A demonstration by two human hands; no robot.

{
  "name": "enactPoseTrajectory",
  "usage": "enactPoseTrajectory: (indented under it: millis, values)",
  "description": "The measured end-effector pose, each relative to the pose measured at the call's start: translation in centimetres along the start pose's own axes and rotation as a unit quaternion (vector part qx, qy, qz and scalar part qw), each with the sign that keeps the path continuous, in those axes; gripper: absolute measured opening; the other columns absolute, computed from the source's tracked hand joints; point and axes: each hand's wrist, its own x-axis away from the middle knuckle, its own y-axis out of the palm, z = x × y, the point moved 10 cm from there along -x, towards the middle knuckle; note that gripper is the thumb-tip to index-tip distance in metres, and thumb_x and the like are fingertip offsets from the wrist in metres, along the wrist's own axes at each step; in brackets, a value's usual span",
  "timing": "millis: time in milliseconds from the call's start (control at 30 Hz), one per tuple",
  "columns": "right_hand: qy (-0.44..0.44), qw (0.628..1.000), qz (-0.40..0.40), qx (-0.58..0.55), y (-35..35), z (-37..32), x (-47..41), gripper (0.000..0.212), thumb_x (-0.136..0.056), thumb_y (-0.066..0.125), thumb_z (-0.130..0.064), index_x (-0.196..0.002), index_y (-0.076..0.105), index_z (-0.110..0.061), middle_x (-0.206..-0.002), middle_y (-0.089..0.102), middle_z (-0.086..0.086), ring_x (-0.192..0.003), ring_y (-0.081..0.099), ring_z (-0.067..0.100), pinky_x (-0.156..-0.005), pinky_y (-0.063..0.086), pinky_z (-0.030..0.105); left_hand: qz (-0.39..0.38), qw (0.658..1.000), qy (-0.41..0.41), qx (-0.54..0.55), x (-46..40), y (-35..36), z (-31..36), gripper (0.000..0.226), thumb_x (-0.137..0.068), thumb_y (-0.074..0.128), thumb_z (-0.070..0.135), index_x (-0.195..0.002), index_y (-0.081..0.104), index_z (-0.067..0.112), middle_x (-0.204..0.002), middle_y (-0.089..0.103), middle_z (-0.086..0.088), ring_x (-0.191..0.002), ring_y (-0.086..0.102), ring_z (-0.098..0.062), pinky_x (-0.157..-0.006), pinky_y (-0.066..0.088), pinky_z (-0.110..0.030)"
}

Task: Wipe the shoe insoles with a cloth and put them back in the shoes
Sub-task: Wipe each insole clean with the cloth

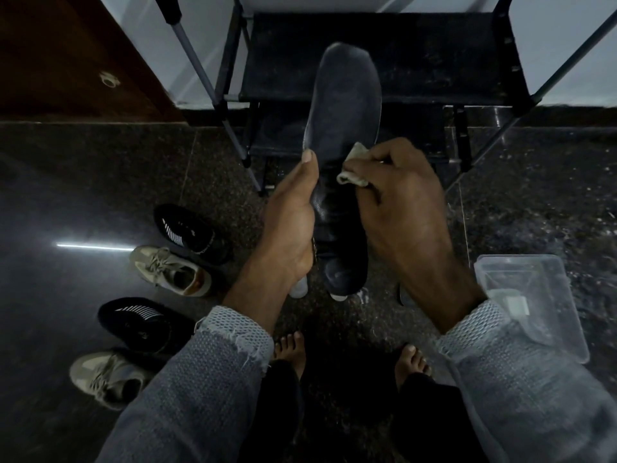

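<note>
Here the person holds a dark insole [344,105] up between both hands, its rounded toe end standing well above the fingertips and its heel end hanging below the palms, in front of a black shoe rack [417,55]. The left hand [290,225] grasps it along one long edge, thumb laid up the near face and the remaining fingers wrapped behind, out of sight. The right hand [400,202] is curled around a small pale cloth [354,168], bunched under its fingertips and pressed against the insole's face just across from the left thumb. The insole looks thin, light and flexible; judged from how it stands unsupported above the grip, it keeps some stiffness lengthwise, yet it would likely buckle under firm rubbing far from the fingers. A hold near the middle, with fingers backing the spot being wiped, suits it best, and the hold would probably need shifting to reach the toe end. Its surface seems matte rather than slippery. Down past the left wrist, two black shoes [187,232] and two beige sneakers [170,270] sit on the dark floor, and a clear plastic tub [534,305] lies beyond the right wrist.
</note>
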Motion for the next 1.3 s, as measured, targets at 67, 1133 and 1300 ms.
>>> enactPoseTrajectory:
  millis: [67, 1133, 1300]
  values:
    - [0.020, 1.000, -0.002, -0.009, -0.1, 1.1, -0.2, 0.018, -0.088, 0.061, -0.005, -0.101, 0.073, -0.006, -0.100, 0.063, 0.013, -0.088, 0.061, 0.030, -0.072, 0.055, 0.042, 0.002, 1.000, -0.003, -0.002, -0.1, 0.0, -0.1, 0.048, -0.104, 0.035, 0.039, -0.130, 0.058, 0.005, -0.123, 0.065, -0.016, -0.117, 0.061, -0.033, -0.102, 0.046, -0.049]
    - [-0.072, 0.995, -0.066, -0.035, 2.3, -3.7, 1.0, 0.026, -0.086, 0.049, -0.012, -0.088, 0.074, -0.002, -0.094, 0.064, 0.012, -0.081, 0.058, 0.030, -0.064, 0.052, 0.035, 0.044, 0.999, -0.012, 0.022, -0.1, -1.4, 0.1, 0.048, -0.101, 0.041, 0.043, -0.121, 0.064, 0.006, -0.113, 0.071, -0.013, -0.109, 0.067, -0.026, -0.095, 0.051, -0.039]
    - [-0.021, 0.999, -0.044, -0.009, 1.1, -0.7, 0.3, 0.016, -0.088, 0.059, -0.003, -0.093, 0.074, -0.005, -0.094, 0.063, 0.011, -0.083, 0.059, 0.029, -0.068, 0.053, 0.038, 0.017, 0.999, -0.016, 0.037, -0.1, -0.9, 0.0, 0.050, -0.103, 0.036, 0.042, -0.125, 0.061, 0.006, -0.121, 0.067, -0.016, -0.113, 0.065, -0.029, -0.098, 0.051, -0.042]
